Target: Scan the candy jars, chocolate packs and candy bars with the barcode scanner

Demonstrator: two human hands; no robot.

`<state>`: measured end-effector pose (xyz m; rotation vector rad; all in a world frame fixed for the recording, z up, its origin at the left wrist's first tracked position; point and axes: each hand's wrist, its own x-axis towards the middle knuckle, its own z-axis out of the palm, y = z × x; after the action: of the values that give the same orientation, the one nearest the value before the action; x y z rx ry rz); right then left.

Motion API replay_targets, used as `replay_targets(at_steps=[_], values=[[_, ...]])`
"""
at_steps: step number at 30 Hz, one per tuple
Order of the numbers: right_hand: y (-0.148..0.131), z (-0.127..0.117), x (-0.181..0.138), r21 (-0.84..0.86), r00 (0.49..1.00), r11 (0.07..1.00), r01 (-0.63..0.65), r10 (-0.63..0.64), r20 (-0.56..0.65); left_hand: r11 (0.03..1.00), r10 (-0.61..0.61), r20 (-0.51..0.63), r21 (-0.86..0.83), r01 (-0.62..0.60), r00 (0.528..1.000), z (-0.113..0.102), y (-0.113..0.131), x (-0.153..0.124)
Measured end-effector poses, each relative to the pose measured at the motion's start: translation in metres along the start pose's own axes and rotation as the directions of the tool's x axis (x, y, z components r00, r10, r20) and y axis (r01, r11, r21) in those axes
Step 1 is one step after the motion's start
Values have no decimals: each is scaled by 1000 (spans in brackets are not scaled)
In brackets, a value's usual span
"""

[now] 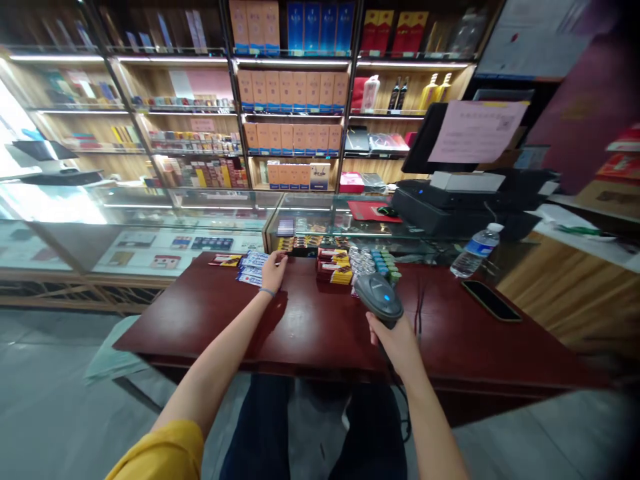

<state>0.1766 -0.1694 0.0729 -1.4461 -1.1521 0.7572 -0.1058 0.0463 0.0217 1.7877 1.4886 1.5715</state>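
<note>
Scanner (379, 298) above table (300, 327), open room leftward

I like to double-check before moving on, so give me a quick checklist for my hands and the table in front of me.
1. Right hand has a grip on the barcode scanner: ok, fingers wrapped round its handle.
2. Scanner light showing: ok, a blue light glows on top.
3. Left hand holding a packet: cannot tell; it is beside the blue-and-white packets, fingers partly hidden.
4. Silver-wrapped packets fully in sight: not ok, the scanner hides their near end.
5. Water bottle capped: ok, white cap on.
6. Smartphone apart from the packets: ok, lying on the table's right side.
</note>
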Motion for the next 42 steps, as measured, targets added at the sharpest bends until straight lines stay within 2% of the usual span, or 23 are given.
replay_targets(at_steps=[6,11,15,18,23,26,29,32,36,42], values=[[-8,37,-4,28,994,998,64,-67,90,994,-67,-65,82,73,996,-69,-33,-29],[-17,75,-10,27,974,991,132,-135,182,989,-86,-129,112,101,988,-120,-63,-41],[-24,102,-12,7,965,989,148,-146,218,982,-101,-171,140,126,980,-153,-78,-46],[-28,118,-12,-15,958,987,157,-149,244,972,-127,-187,170,160,974,-171,-87,-47],[-34,133,-12,-54,955,984,171,-151,255,968,-122,-182,194,158,976,-187,-109,-42],[-34,138,-9,-55,954,983,175,-156,255,963,-87,-125,245,116,988,-194,-124,-28],[-29,139,-4,-70,957,985,161,-138,256,927,13,26,374,-22,1000,-199,-138,-6],[-22,139,2,-91,955,987,135,-105,277,839,82,235,508,-194,968,-199,-149,17],[-18,139,6,-96,961,988,117,-88,263,737,39,397,608,-294,917,-189,-164,42],[-22,142,5,-97,980,990,100,-82,180,682,-77,422,683,-261,903,-179,-184,73]])
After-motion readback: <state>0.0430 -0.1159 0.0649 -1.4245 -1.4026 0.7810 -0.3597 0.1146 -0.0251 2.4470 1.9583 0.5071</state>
